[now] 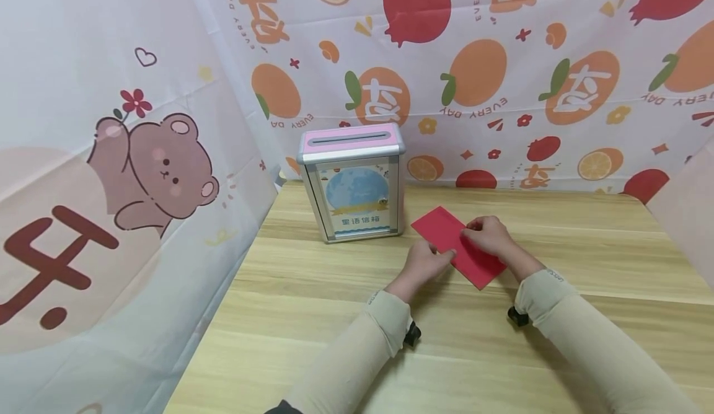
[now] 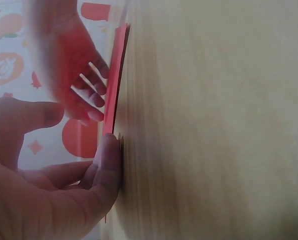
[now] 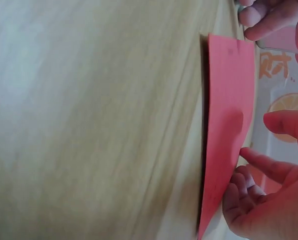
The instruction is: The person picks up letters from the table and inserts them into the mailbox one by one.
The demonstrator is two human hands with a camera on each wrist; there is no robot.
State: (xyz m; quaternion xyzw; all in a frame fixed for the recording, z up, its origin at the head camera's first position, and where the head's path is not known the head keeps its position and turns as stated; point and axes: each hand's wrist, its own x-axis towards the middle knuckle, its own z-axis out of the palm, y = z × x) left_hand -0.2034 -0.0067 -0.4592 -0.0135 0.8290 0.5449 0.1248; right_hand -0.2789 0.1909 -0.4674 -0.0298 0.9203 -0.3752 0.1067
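Observation:
A red envelope (image 1: 446,234) lies slantwise on the wooden table, to the right of a small mailbox (image 1: 357,191) with a pink top and a slot. My left hand (image 1: 426,262) is at the envelope's near left edge. In the left wrist view its fingers (image 2: 108,157) touch that edge, while the thumb (image 2: 51,114) stands apart from it. My right hand (image 1: 489,237) is over the envelope's far right side. In the right wrist view the index fingertip (image 3: 246,153) meets the edge, the other fingers are bent beside it, and the thumb is raised off the paper.
The mailbox's front panel carries a blue globe picture and printed characters. A fruit-patterned cloth (image 1: 474,73) hangs behind the table (image 1: 312,315). Another cloth with a bear drawing (image 1: 167,166) hangs on the left.

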